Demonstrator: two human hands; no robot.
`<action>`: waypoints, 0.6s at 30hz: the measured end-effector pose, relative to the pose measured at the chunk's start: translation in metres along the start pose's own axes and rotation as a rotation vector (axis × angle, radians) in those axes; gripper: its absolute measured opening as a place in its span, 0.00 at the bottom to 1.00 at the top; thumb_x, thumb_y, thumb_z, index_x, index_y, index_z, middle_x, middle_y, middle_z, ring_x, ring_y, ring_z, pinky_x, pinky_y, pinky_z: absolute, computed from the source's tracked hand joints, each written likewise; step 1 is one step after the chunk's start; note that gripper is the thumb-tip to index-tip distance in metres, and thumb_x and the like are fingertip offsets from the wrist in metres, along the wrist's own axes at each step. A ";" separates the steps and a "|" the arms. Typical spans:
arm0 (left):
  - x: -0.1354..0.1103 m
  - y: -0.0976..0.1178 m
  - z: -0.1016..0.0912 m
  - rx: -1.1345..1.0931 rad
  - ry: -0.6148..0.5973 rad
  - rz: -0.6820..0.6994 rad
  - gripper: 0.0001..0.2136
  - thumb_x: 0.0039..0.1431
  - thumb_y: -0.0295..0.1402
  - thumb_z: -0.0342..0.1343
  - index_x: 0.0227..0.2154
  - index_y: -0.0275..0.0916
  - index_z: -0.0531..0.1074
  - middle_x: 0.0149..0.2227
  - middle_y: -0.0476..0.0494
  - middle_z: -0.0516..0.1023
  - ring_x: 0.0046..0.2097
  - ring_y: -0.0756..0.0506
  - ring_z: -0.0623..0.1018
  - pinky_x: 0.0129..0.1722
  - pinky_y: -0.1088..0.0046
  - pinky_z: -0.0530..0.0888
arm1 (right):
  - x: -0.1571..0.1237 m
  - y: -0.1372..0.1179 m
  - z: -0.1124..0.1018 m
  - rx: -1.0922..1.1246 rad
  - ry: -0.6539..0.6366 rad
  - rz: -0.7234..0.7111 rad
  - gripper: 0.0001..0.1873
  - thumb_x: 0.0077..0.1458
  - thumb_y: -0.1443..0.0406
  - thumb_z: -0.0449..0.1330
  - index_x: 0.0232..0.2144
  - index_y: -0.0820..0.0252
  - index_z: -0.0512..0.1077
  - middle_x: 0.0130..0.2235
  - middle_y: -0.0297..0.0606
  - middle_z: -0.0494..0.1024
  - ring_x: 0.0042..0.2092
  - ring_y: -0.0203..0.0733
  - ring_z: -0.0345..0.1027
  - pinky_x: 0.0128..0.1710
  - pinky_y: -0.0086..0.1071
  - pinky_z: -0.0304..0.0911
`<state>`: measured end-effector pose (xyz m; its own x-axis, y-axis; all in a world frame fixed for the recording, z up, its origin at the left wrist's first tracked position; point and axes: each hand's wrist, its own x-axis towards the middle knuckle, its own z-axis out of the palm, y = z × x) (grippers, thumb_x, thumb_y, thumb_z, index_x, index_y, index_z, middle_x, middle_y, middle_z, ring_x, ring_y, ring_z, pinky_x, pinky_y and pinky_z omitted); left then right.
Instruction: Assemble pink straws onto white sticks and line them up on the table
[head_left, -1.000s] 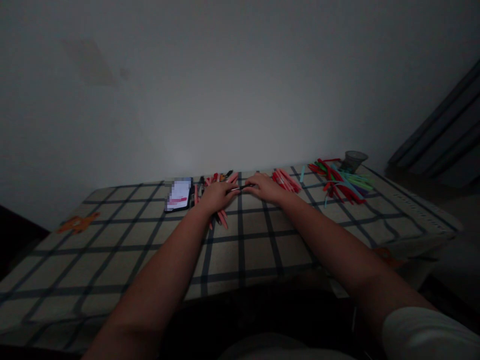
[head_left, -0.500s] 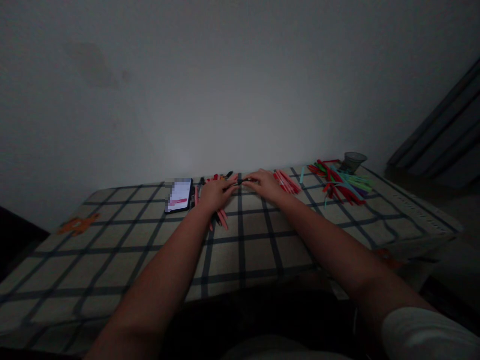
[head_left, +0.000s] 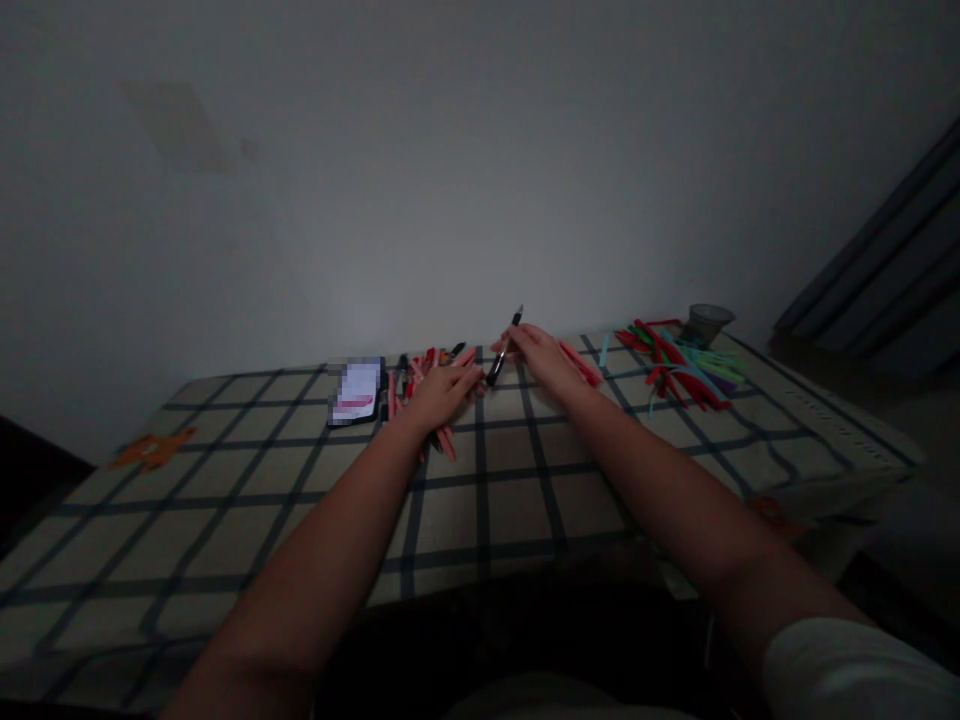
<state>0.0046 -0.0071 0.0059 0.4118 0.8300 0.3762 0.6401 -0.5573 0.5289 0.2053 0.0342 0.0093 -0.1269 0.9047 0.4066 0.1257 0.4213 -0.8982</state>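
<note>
A dark pen (head_left: 504,350) is pinched in the fingers of my right hand (head_left: 544,358). It is tilted, one end pointing up and away, the other down toward my left hand (head_left: 444,390). My left hand's fingers are drawn together close to the pen's lower end; what they hold, if anything, is too dim to make out. Under and beside my left hand lies a pile of pink, red and black pens (head_left: 411,375), partly hidden by it. Several pink sticks (head_left: 579,362), pen-like in shape, lie just beyond my right wrist.
A phone (head_left: 357,392) with a lit screen lies left of the pile. At the right are a heap of red, green and blue strips (head_left: 675,365), a dark cup (head_left: 706,322) and one pale blue strip (head_left: 604,350). A checked cloth (head_left: 517,500) covers the table, against a wall.
The pen was level between both hands. Now it is tilted upright in my right hand, and my left hand has come away from it slightly.
</note>
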 end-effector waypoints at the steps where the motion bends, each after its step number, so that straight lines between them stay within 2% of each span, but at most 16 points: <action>1: 0.000 -0.002 -0.001 0.000 -0.003 -0.011 0.24 0.66 0.46 0.40 0.35 0.36 0.79 0.30 0.44 0.80 0.35 0.46 0.78 0.38 0.70 0.71 | 0.005 0.001 -0.010 0.006 0.066 0.050 0.23 0.61 0.50 0.48 0.41 0.61 0.71 0.39 0.42 0.78 0.38 0.39 0.72 0.38 0.32 0.66; 4: 0.001 -0.006 -0.002 0.055 0.000 -0.038 0.24 0.66 0.45 0.40 0.36 0.37 0.79 0.32 0.43 0.81 0.36 0.45 0.78 0.38 0.70 0.71 | 0.017 0.007 -0.046 -0.211 0.251 0.175 0.26 0.61 0.49 0.46 0.44 0.63 0.72 0.38 0.45 0.79 0.36 0.40 0.73 0.34 0.32 0.65; 8: 0.001 -0.006 -0.006 0.241 0.003 -0.044 0.24 0.66 0.46 0.41 0.36 0.38 0.80 0.35 0.42 0.81 0.38 0.43 0.78 0.37 0.68 0.69 | 0.017 0.014 -0.083 -0.819 0.321 0.279 0.21 0.54 0.52 0.57 0.40 0.61 0.77 0.42 0.47 0.79 0.44 0.47 0.72 0.41 0.35 0.64; 11: 0.000 -0.002 -0.010 0.332 0.005 -0.080 0.23 0.65 0.45 0.41 0.38 0.39 0.80 0.36 0.41 0.81 0.37 0.43 0.77 0.35 0.69 0.68 | 0.011 0.017 -0.088 -1.019 0.276 0.395 0.21 0.52 0.51 0.59 0.42 0.57 0.77 0.43 0.48 0.79 0.46 0.50 0.72 0.42 0.38 0.63; 18: -0.003 -0.002 -0.016 0.453 0.107 -0.175 0.25 0.64 0.50 0.39 0.36 0.42 0.79 0.33 0.41 0.80 0.36 0.43 0.76 0.33 0.70 0.66 | 0.009 0.021 -0.081 -1.116 0.209 0.440 0.22 0.54 0.50 0.57 0.46 0.54 0.75 0.45 0.48 0.78 0.47 0.52 0.72 0.42 0.41 0.64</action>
<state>-0.0083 -0.0087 0.0163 0.2194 0.8901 0.3995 0.9209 -0.3241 0.2164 0.2862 0.0564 0.0076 0.2875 0.9334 0.2149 0.9082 -0.1944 -0.3706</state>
